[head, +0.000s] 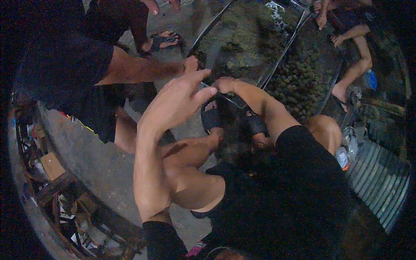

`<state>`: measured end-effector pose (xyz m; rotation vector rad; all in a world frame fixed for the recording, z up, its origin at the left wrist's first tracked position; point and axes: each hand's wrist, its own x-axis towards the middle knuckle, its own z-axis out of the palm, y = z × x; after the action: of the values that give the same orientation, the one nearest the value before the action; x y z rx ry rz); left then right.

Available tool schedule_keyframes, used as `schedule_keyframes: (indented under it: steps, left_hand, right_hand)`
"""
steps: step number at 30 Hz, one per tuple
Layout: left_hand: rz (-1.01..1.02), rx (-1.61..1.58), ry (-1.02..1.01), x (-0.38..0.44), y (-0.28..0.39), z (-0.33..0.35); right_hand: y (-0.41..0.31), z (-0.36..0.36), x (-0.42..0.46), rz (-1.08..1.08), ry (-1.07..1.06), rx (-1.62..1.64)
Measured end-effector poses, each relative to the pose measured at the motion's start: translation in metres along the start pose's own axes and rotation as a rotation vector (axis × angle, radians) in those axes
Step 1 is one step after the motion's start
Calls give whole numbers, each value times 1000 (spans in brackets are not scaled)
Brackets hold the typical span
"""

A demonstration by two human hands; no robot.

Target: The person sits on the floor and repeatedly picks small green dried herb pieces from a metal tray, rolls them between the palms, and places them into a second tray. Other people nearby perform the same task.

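Note:
My left hand (pixel 180 97) is raised near the camera, palm down, its fingers extended and its thumb apart, with nothing seen in it. Lower down and to its right, my right hand (pixel 225 84) reaches to the near corner of a dark container with a thin, shiny rim (pixel 278 61). Its fingertips are curled and dark, so whether they hold anything cannot be told. Greenish-brown matter (pixel 240 48) lies in the container's left part. A heap of small round brown things (pixel 297 84) lies to the right of the rim.
A co-worker's hand (pixel 191 64) is close beyond my left hand. Another person's bare leg (pixel 362 61) is at the upper right. Corrugated sheet (pixel 378 182) and plastic bags (pixel 349 146) lie at the right. A cardboard piece (pixel 52 166) and cluttered wooden frames (pixel 52 191) are at the left.

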<state>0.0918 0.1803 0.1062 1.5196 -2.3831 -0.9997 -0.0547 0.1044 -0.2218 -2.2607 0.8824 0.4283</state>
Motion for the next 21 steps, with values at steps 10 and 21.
schedule_keyframes:
  steps: [10,21]
  left_hand:
    - [24,-49,20,15,-29,-16]
    - [-68,-58,-108,28,-26,-15]
  right_hand:
    - [8,32,-75,26,-68,-94]
    - [59,21,-94,142,144,-90]
